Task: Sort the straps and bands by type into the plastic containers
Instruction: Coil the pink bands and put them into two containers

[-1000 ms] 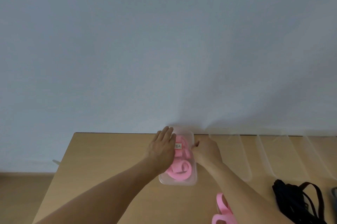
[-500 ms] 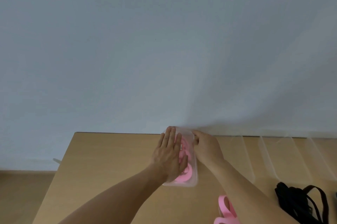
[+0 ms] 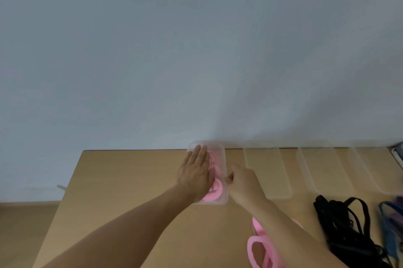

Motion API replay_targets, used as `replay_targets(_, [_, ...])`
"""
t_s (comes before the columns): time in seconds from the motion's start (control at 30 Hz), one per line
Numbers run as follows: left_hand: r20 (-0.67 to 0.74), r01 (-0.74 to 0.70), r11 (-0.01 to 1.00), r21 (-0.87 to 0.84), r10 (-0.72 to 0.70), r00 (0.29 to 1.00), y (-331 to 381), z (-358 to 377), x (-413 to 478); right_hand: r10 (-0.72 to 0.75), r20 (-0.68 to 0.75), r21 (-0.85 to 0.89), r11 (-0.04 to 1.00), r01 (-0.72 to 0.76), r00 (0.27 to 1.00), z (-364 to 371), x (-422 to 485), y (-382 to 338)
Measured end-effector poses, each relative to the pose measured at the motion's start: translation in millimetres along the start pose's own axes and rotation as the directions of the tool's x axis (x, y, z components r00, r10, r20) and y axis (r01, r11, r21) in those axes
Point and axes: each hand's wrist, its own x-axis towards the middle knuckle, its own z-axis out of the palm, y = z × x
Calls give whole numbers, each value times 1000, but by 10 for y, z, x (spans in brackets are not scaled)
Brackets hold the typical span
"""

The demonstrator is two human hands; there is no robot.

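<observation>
Four containers (image 3: 267, 171) line the table (image 3: 130, 180). The left container (image 3: 222, 152) holds pink bands (image 3: 214, 194); the left hand (image 3: 194, 177) lies flat on them, fingers together. The right hand (image 3: 244, 183) curls at its rim, grip unclear.

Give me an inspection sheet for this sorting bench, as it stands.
Surface: wooden table, set against the wall.
Job's things: pink bands in the leftmost container; empty containers to its right; loose pink bands, black straps and blue straps nearer the person.
Clutter: nothing seen.
Grippers: left hand flat on the pink bands; right hand curled at that container's right side, grip unclear.
Cables: nothing seen.
Surroundings: plain grey wall; floor on the left.
</observation>
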Motion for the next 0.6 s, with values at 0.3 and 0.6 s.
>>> replay_targets(0.3, [112,-45,996,78,36,993,3,17,-100,108,-46,117,988,-102,993,129,-128,72])
replay_targets(0.6, [163,-33,995,98,17,987,-9,-16,-96,231,16,279,933,-226,973,256,-306,160])
